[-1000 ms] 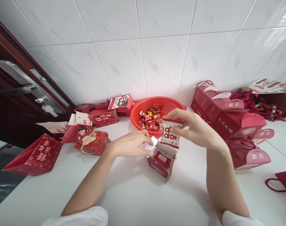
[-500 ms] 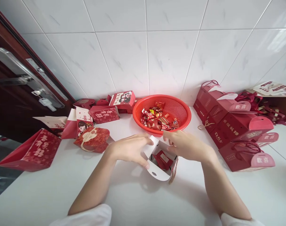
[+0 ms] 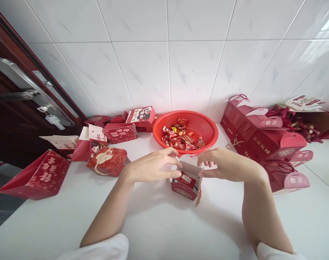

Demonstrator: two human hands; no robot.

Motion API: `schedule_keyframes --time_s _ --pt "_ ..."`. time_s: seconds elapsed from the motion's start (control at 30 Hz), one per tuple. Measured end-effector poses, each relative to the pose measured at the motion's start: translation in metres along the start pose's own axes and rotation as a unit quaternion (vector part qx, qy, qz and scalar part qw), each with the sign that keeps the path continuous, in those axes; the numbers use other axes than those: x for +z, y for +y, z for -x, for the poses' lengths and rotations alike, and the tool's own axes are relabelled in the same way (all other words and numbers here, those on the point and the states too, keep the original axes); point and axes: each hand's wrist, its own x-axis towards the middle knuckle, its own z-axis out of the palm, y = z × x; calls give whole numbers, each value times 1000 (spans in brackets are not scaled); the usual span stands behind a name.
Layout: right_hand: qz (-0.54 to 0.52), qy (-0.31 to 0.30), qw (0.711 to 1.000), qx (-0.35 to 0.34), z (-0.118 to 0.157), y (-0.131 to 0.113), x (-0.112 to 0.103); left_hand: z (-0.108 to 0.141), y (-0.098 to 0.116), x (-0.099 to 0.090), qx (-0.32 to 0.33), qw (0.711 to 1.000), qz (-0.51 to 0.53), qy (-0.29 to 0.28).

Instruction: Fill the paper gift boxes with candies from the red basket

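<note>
Between my hands a small red gift box (image 3: 184, 191) stands on the table with its top open and its white inside showing. Inside it lies a red packet (image 3: 186, 179); what is under the packet is hidden. My left hand (image 3: 150, 165) curves over the box's left side, thumb and fingers at the upper edge and flap. At the right upper edge, my right hand (image 3: 225, 165) has its thumb and bent fingers on the box. A twisted cord handle (image 3: 199, 196) hangs at its right side. Just behind sits a red plastic basket (image 3: 211, 131) with wrapped candies (image 3: 184, 139).
Several red boxes (image 3: 119, 133) and an orange-red box with a cord (image 3: 107, 161) stand at the left, beside a large open red box (image 3: 47, 175). Stacked red gift boxes (image 3: 264, 144) line the right. A dark door (image 3: 15, 119) borders the table at left; a tiled wall (image 3: 143, 76) rises behind.
The box's white front flap no longer hangs toward me; its red front now shows. My left thumb has moved up from that flap, and my right hand has turned, its wrist shifting right.
</note>
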Motion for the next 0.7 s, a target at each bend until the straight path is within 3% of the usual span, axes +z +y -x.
schedule_keyframes --time_s 0.07,0.13,0.23,0.33,0.43,0.63,0.7 --pt "7 -14 1000 9 -2 -2 2 -7 3 -1 38 998 -16 45" --pt "20 -32 999 16 -3 -2 6 -16 8 -3 74 995 -49 38" --pt "41 -48 997 37 -3 -1 11 -32 20 -4 92 987 -121 -59" --pt "27 -52 997 52 -1 1 13 -49 30 -1 55 966 -185 -169" --pt "15 -55 997 52 -1 3 12 -66 35 7 45 950 -214 -222" --pt "32 -50 998 34 1 9 11 -86 28 18 68 948 -261 -167" --pt "40 -37 998 20 0 11 11 -89 26 21 72 947 -257 -177"
